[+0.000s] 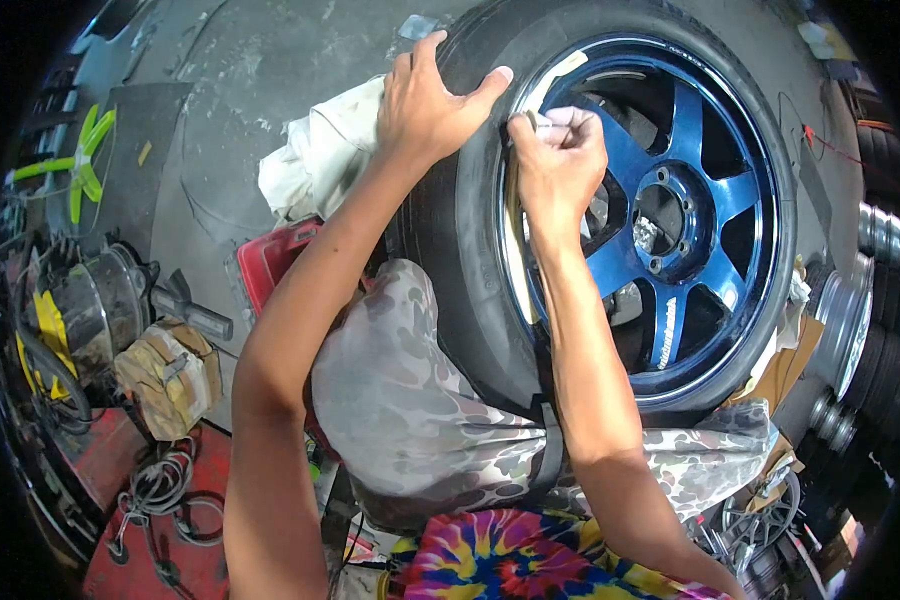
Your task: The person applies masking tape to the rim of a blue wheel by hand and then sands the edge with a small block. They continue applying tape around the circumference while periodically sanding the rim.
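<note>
A blue spoked wheel (pixel 710 195) with a black tire (pixel 480 330) around it lies before me, leaning by my camouflage-clad legs. Along the left edge of its rim runs a strip of pale masking tape (pixel 516 250), with its upper end curling over the rim. My right hand (pixel 567 155) is closed in a pinch on the tape at the upper left of the rim. My left hand (pixel 428 105) rests on the tire's outer side, fingers spread and thumb pointing toward the rim, holding nothing.
A pale cloth (pixel 320 150) and a red case (pixel 273 262) are left of the tire. Farther left lie a taped brown box (pixel 170 375), a coiled cable (pixel 160 480) and a bright green star-shaped piece (pixel 85 163). Silver rims (pixel 842 325) stand at the right.
</note>
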Tool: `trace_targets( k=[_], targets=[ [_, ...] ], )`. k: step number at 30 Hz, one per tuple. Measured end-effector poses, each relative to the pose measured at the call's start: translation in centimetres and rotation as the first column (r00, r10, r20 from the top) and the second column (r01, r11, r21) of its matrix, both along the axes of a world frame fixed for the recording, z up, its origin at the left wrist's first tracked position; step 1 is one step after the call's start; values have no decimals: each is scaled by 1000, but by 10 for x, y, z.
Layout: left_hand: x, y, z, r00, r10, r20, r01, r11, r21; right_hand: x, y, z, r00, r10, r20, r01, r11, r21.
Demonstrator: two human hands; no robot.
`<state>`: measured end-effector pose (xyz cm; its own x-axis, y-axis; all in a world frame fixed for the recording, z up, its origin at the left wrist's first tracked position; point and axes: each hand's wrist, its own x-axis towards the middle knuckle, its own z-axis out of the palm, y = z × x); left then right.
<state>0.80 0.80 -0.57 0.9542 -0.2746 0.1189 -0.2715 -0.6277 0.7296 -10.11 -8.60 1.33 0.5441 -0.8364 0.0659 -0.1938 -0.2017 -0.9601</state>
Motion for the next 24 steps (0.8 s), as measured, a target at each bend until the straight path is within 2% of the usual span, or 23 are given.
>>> trace_targets(
  k=[4,8,12,16,18,20,21,24],
  targets=[
    [1,1,4,1000,-8,-25,8,1000,16,-9,13,2,999,9,-41,-11,999,-34],
    [-1,1,2,1000,-5,-31,5,1000,20,3,4,2,999,1,34,2,997,-78],
    [0,1,4,999,-7,-47,9,1000,26,-10,9,1,999,24,-28,-24,1000,-7],
    [0,2,1,998,-19,-53,20,1000,24,0,-6,-2,1000,17,2,-17,999,36],
    [0,0,3,1000,-4,-27,4,1000,6,-1,-12,-6,999,-8,-53,7,1000,-21],
    [0,0,5,1000,-6,-28,6,1000,10,-7,-8,-9,998,19,-58,-8,981,195],
    [0,0,6,1000,-4,-31,5,1000,19,-13,-4,-13,996,23,-82,-11,989,145],
    [2,1,3,999,-18,-37,17,1000,-6,-23,6,-11,995,28,-100,-10,984,176]
  ],
)
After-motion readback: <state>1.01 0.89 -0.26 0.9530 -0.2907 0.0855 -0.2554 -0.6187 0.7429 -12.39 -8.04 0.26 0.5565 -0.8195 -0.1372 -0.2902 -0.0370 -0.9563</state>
